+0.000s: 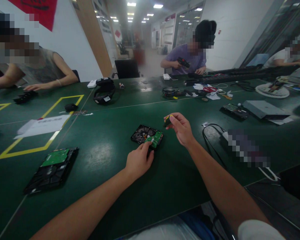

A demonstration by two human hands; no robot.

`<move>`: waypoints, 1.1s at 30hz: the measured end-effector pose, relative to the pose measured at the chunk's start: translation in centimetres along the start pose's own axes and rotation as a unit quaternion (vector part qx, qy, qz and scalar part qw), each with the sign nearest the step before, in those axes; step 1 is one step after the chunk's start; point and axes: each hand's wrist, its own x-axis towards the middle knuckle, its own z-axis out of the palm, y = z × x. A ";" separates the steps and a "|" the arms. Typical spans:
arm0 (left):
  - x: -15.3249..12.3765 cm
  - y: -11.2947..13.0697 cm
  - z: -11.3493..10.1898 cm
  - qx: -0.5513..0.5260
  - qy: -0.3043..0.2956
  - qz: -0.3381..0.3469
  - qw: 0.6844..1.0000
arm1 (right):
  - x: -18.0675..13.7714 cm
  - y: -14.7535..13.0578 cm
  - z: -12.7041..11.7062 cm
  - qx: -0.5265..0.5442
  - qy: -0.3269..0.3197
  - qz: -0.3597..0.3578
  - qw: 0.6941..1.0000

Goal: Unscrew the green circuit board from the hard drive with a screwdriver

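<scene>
A hard drive [143, 134] lies on the green table with its circuit board side up; the board is green and covers its near right part. My left hand [139, 160] grips the near edge of this drive, index finger on the board and thumb at the side. Just right of the drive and above the table, my right hand [181, 128] pinches a short black-and-yellow screwdriver [168, 120]. Its shaft cannot be made out. The screwdriver is apart from the drive.
Another hard drive [52, 166] lies at the left. A phone-like blurred object [247, 146] with a black cable is at the right. Farther back are a grey box [265, 110], an opened drive [233, 111], paper [43, 125] and a black headset [104, 91]. Several people sit around the table.
</scene>
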 end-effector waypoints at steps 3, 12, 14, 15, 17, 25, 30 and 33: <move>0.0 0.0 0.0 0.001 0.000 -0.001 1.000 | 0.0 0.0 0.1 0.010 -0.008 0.003 1.000; 0.0 -0.1 0.3 -0.002 0.011 0.004 1.000 | -0.1 0.1 0.1 0.041 -0.009 0.004 0.999; 0.0 -0.2 0.3 -0.003 0.011 0.004 1.000 | -0.1 0.1 0.1 0.042 -0.013 0.004 0.999; 0.0 -0.2 0.3 -0.004 0.012 0.004 1.000 | -0.1 0.1 0.1 0.040 -0.016 0.004 0.999; 0.0 -0.2 0.4 -0.006 0.014 0.005 1.000 | -0.1 0.0 0.1 0.035 -0.022 0.006 0.999; 0.0 -0.1 0.2 -0.003 0.008 0.003 1.000 | -0.2 -0.3 0.0 0.017 -0.052 0.025 0.998; 0.1 -0.1 0.3 -0.003 0.005 0.001 1.000 | -0.5 -0.5 0.4 0.027 -0.053 0.032 0.998; 0.1 -0.1 0.3 -0.002 0.002 -0.001 1.000 | -0.4 -0.3 0.3 0.037 -0.053 0.033 0.997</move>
